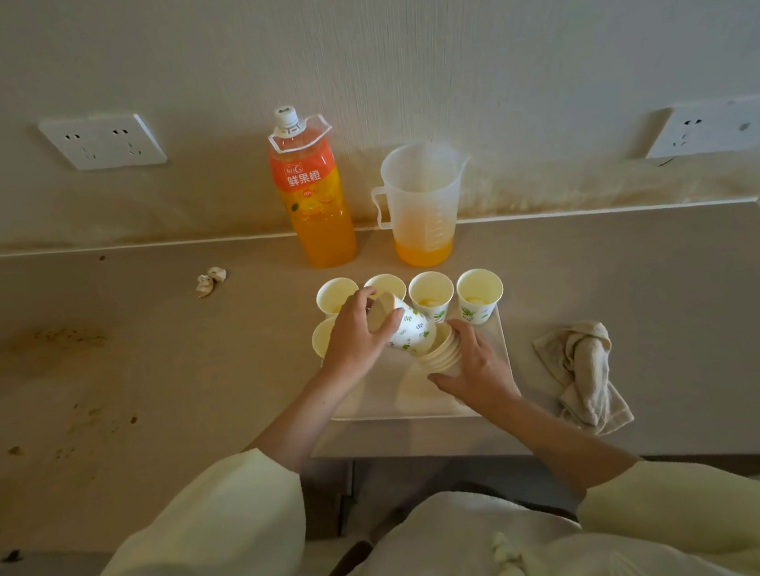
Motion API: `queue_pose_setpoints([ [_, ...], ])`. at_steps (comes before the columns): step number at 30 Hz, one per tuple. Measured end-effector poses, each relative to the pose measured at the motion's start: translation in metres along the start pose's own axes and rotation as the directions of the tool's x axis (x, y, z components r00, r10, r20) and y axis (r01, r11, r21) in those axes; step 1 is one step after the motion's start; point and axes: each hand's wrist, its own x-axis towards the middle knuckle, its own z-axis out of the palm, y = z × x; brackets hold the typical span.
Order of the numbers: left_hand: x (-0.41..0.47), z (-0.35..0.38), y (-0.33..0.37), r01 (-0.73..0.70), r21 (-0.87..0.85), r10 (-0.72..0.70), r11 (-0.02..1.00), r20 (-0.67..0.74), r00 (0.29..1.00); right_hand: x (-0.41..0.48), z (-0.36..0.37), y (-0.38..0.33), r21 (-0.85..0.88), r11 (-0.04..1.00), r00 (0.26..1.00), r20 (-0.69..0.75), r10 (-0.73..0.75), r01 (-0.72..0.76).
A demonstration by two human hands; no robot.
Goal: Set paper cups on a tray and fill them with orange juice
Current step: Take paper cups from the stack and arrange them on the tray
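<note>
Five upright cups [432,294] crowd the tray [376,400]; left hand [354,337] grips a tilted cup [408,327], right hand [475,367] the stack [441,351].

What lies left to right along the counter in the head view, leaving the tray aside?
Small crumpled beige paper scrap → tall orange juice bottle with white cap → clear plastic measuring jug holding a little juice → crumpled beige cloth.

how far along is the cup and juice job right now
Done: five cups stand on the tray, at least two with a little juice. In hand: left hand grips a cup half out of the stack the right hand holds. Left: place it, pour from the jug.
</note>
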Motion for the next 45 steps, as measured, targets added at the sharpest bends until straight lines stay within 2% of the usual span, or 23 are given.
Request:
queue_pose_setpoints([
  [2, -0.001, -0.003, -0.002, -0.039, 0.011, 0.039, 0.999, -0.015, 0.999, 0.001, 0.000, 0.001, 0.020, 1.000, 1.000, -0.016, -0.002, 0.002],
  [5, -0.003, -0.007, -0.003, -0.123, 0.040, 0.129, 0.992, -0.197, 0.972, 0.002, -0.001, 0.001, 0.030, 1.000, 1.000, -0.030, -0.001, 0.002],
  [6, -0.003, -0.009, -0.004, -0.138, 0.050, 0.146, 0.989, -0.218, 0.965, 0.002, -0.002, 0.001, 0.027, 1.000, 0.999, -0.040, 0.001, 0.000],
  [10, -0.004, -0.006, -0.011, -0.170, 0.155, 0.184, 0.973, -0.082, 0.979, 0.003, -0.006, 0.002, 0.012, 1.000, 0.996, -0.084, -0.007, 0.008],
  [14, -0.006, 0.004, -0.019, -0.203, 0.175, 0.202, 0.964, 0.021, 0.979, 0.004, -0.009, 0.003, 0.017, 0.999, 0.994, -0.103, -0.033, 0.034],
  [19, -0.003, 0.016, -0.025, -0.218, 0.236, 0.202, 0.947, 0.090, 0.975, 0.006, -0.011, 0.005, 0.029, 0.999, 0.994, -0.101, -0.030, 0.033],
  [45, 0.003, 0.032, -0.037, -0.181, 0.374, 0.194, 0.910, 0.001, 0.981, 0.013, -0.002, 0.011, 0.013, 1.000, 0.999, -0.027, -0.017, 0.018],
])
